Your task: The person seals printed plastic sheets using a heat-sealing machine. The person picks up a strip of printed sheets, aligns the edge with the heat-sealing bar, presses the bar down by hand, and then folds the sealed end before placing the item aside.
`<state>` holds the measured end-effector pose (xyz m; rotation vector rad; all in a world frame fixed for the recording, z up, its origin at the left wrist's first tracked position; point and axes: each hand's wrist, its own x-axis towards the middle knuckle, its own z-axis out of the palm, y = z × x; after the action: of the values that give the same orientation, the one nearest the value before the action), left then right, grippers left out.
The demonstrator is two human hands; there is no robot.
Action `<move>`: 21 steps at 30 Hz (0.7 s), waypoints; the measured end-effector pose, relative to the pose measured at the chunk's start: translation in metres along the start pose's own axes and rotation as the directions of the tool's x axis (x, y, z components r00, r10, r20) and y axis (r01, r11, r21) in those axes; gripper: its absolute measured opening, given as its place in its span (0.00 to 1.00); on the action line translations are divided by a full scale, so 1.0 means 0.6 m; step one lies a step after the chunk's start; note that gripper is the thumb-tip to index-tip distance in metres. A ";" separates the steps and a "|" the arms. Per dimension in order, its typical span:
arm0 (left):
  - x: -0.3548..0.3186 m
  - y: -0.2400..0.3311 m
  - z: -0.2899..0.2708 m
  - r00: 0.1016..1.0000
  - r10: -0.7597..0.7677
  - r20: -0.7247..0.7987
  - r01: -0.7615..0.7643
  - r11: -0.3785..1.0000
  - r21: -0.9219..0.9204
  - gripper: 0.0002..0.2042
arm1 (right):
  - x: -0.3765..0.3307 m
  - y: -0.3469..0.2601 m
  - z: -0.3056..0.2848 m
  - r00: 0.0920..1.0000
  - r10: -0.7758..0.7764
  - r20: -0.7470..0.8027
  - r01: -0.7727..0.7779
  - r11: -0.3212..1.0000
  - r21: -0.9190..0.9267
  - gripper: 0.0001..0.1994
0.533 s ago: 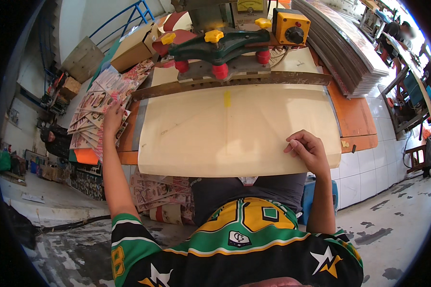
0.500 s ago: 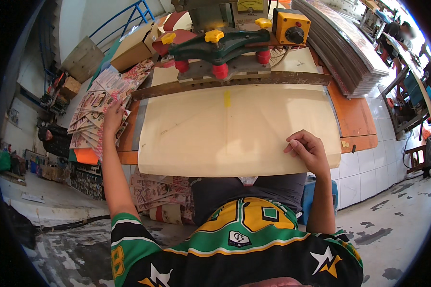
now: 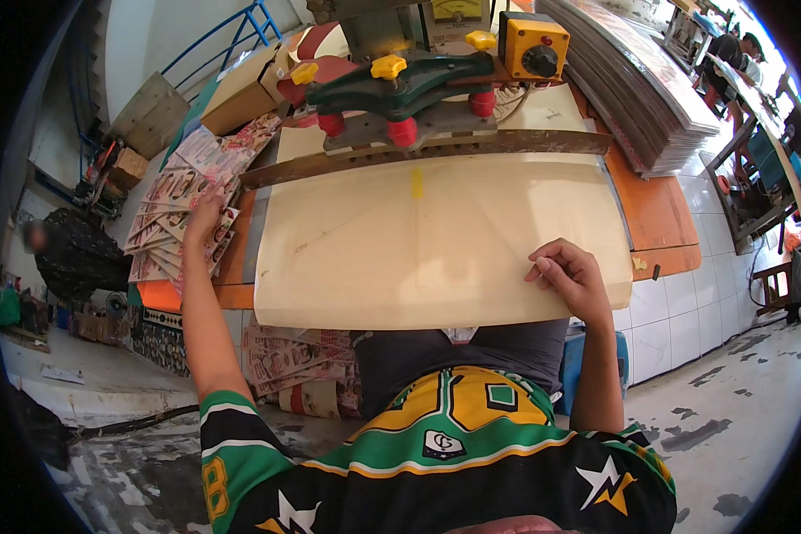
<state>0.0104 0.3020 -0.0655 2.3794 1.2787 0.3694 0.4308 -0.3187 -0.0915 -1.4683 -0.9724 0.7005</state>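
At the left, my left hand rests at the edge of a spread pile of flat printed packets, pink, red and white, its fingers closed on one; the fingertips are partly hidden. My right hand hovers over or rests on the right side of a large cream sheet, thumb and fingers curled together with nothing visible between them. The sheet covers the bed in front of a press. The press's long metal bar runs along the sheet's far side, under a dark green clamp with yellow knobs and red feet.
A yellow control box with a black dial is at the press's right. Behind it stands a tall stack of flat sheets. A cardboard box sits back left. More printed packets lie below the table. People are at far left and far right.
My left hand has shifted slightly left and down over the packets. The right hand stays nearly still. A person at the far left has come further into view.
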 end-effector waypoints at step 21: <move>0.062 -0.007 0.011 0.998 0.068 -0.012 -0.069 0.996 -0.049 0.26 | -0.002 -0.002 0.000 1.000 0.018 -0.016 -0.018 0.999 0.030 0.09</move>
<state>0.0301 0.3339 -0.0718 2.3872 1.1810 0.4287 0.4302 -0.3196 -0.0902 -1.4565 -0.9335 0.7119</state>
